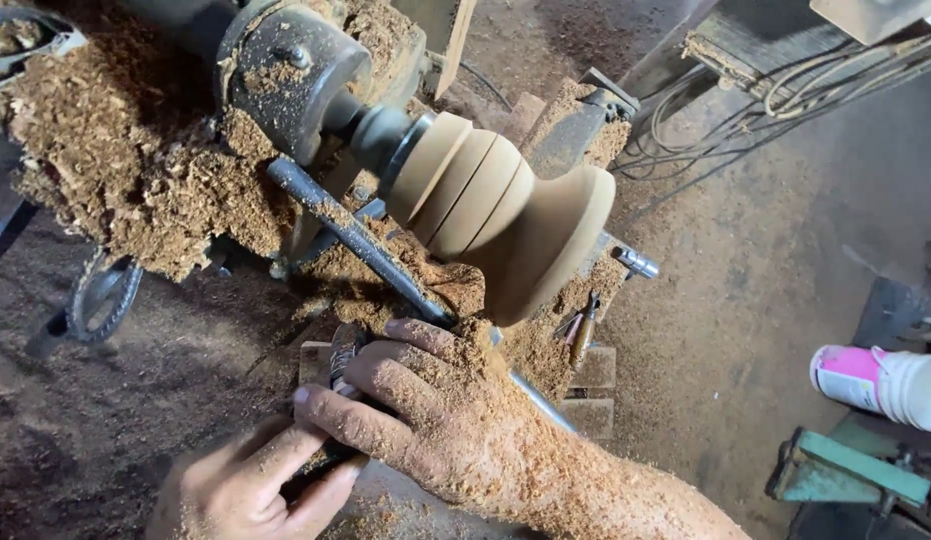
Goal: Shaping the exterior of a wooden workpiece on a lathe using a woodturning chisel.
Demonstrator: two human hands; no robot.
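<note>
Just beyond the right hand (426, 400) sits the turned wood piece (496, 215).

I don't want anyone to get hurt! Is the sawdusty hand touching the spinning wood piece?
Cannot tell. In the head view the right hand sits just below the turned wood piece, with sawdust piled between them hiding any gap or contact.

Two bare hands, left (241, 490) and right (436, 410) — no gloves, no sleeves — right forearm coated in sawdust
</note>
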